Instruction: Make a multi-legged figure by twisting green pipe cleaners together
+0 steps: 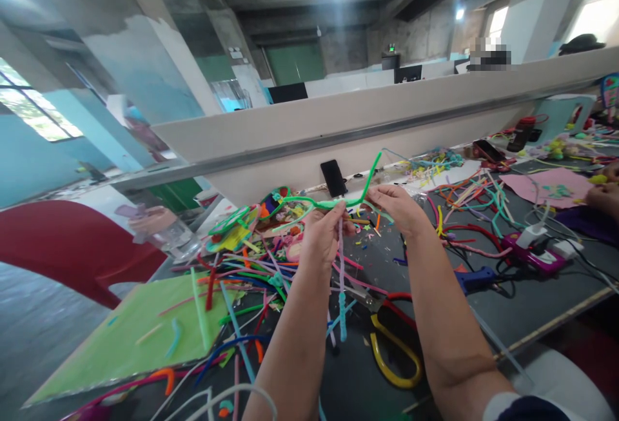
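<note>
A bright green pipe cleaner (pixel 371 179) stretches between my two hands above the table, its right end bent upward. My left hand (pixel 322 237) is closed, pinching it between thumb and fingers. From this same hand hangs a twisted lilac stem (pixel 341 256) with a light-blue coiled lower end (pixel 343 318). My right hand (pixel 396 209) is closed around the green pipe cleaner near its bend, fingertips partly hidden. A paler green strand (pixel 380 212) runs just below the right fingers. Under my forearms lie scissors (pixel 397 363) with yellow and red handles.
Loose coloured pipe cleaners (pixel 236 285) cover the table around a green sheet (pixel 140 337). A water bottle (pixel 169 234) stands left, a phone (pixel 333 178) leans on the divider. On the right are a blue-handled tool (pixel 476 279), a purple power strip (pixel 536 256) and another person's hand (pixel 604 195).
</note>
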### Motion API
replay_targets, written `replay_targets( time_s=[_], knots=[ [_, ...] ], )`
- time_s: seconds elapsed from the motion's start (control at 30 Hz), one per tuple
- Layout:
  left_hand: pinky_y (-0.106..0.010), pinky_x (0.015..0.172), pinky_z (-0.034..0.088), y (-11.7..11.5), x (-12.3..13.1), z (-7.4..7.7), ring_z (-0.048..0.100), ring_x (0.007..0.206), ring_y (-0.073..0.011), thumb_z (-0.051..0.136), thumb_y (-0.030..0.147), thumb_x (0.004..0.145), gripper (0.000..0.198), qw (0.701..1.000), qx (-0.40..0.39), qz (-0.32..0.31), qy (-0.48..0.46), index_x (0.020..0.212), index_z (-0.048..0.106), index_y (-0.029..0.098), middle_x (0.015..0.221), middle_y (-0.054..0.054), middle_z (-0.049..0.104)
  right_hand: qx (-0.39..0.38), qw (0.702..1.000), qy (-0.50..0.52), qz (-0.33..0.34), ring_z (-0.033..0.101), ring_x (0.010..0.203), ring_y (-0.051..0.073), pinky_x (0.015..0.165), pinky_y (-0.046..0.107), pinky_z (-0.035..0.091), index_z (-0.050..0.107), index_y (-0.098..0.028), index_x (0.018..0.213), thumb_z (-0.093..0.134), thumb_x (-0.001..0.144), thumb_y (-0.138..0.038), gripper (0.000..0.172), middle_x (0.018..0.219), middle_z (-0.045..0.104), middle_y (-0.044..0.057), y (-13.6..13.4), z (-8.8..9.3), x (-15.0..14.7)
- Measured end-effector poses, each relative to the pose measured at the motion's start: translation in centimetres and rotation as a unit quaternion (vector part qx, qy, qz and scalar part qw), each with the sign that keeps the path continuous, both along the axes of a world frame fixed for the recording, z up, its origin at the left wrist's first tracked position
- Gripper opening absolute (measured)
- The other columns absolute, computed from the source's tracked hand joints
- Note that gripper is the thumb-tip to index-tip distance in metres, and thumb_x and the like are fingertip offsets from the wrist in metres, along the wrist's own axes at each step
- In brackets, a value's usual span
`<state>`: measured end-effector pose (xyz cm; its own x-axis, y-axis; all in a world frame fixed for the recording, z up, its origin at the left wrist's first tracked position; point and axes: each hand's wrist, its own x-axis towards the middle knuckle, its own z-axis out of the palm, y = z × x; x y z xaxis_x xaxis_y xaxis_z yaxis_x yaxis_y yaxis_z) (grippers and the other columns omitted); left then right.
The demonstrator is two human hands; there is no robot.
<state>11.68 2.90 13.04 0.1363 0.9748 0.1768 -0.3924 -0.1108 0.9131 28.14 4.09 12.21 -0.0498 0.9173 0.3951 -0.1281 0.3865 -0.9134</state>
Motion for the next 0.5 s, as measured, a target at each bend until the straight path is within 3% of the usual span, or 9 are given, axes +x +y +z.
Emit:
replay_targets(
  time_s=[0.13, 0.27, 0.37, 0.5],
  knots=[
    [-0.02, 0.036, 0.041, 0.0, -0.1, 0.0, 0.052, 0.038, -0.0086, 0.078, 0.034, 0.062, 0.032, 1.0, -0.002, 0.006, -0.011, 0.063, 0.056, 0.011, 0.054, 0.002, 0.055, 0.008, 0.99, 0.105, -0.09, 0.058, 0.062, 0.011, 0.061, 0.024, 0.043, 0.068, -0.017, 0.07, 0.069, 0.07, -0.047, 0.03, 0.065, 0.065, 0.0, 0.5, 0.0, -0.2],
    [-0.019, 0.041, 0.044, 0.4, -0.5, 0.0, 0.054, 0.041, -0.0074, 0.077, 0.032, 0.065, 0.03, 0.998, -0.031, 0.008, -0.062, 0.069, 0.055, 0.011, 0.059, 0.001, 0.058, 0.008, 0.948, 0.266, -0.175, 0.057, 0.055, 0.008, 0.057, 0.022, 0.045, 0.066, -0.016, 0.07, 0.073, 0.066, -0.039, 0.024, 0.061, 0.063, -0.001, 1.0, 0.1, -0.2],
    [-0.022, 0.049, 0.05, 0.9, -0.6, -0.2, 0.059, 0.047, -0.009, 0.072, 0.029, 0.073, 0.024, 0.993, -0.063, 0.004, -0.101, 0.072, 0.055, 0.012, 0.062, 0.0, 0.06, 0.009, 0.928, 0.33, -0.171, 0.055, 0.053, 0.007, 0.056, 0.02, 0.046, 0.065, -0.017, 0.071, 0.072, 0.067, -0.035, 0.02, 0.06, 0.061, -0.003, 1.1, 0.0, 0.1],
    [-0.027, 0.06, 0.055, 1.4, -0.8, -0.3, 0.064, 0.056, -0.0128, 0.064, 0.025, 0.081, 0.017, 0.984, -0.094, -0.014, -0.15, 0.075, 0.057, 0.011, 0.063, -0.002, 0.063, -0.023, 0.94, 0.308, -0.141, 0.055, 0.051, 0.007, 0.054, 0.02, 0.046, 0.064, -0.016, 0.074, 0.072, 0.066, -0.032, 0.019, 0.059, 0.062, -0.003, 1.6, -0.4, 0.3]
  ],
)
